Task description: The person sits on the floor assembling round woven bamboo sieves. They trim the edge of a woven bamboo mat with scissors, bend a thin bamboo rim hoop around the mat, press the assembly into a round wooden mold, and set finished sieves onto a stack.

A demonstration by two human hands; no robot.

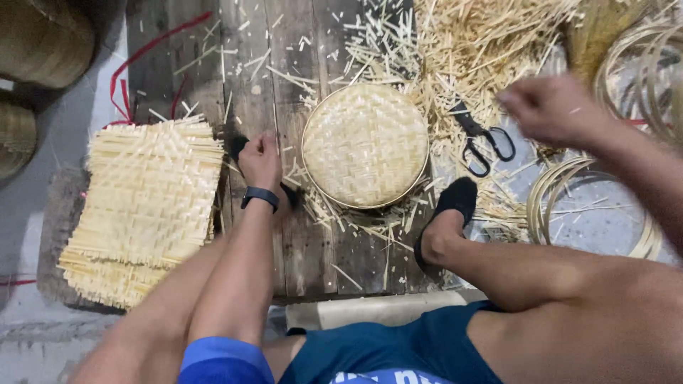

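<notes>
The round woven basket (365, 145) lies upside down on the wooden boards (313, 249), edges apparently trimmed, cuttings around it. Left hand (261, 162), left of it, fingers curled down; right hand (551, 108) blurred, right of it above the scissors (482, 139), seemingly empty. Stacked mats (146, 206) left look untrimmed.

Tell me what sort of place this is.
Likely a floor-level bamboo basket-weaving workshop. A round woven basket sits on wooden planks, a stack of woven mats lies beside it, and cut splints, scissors and bamboo hoops are strewn about.
</notes>
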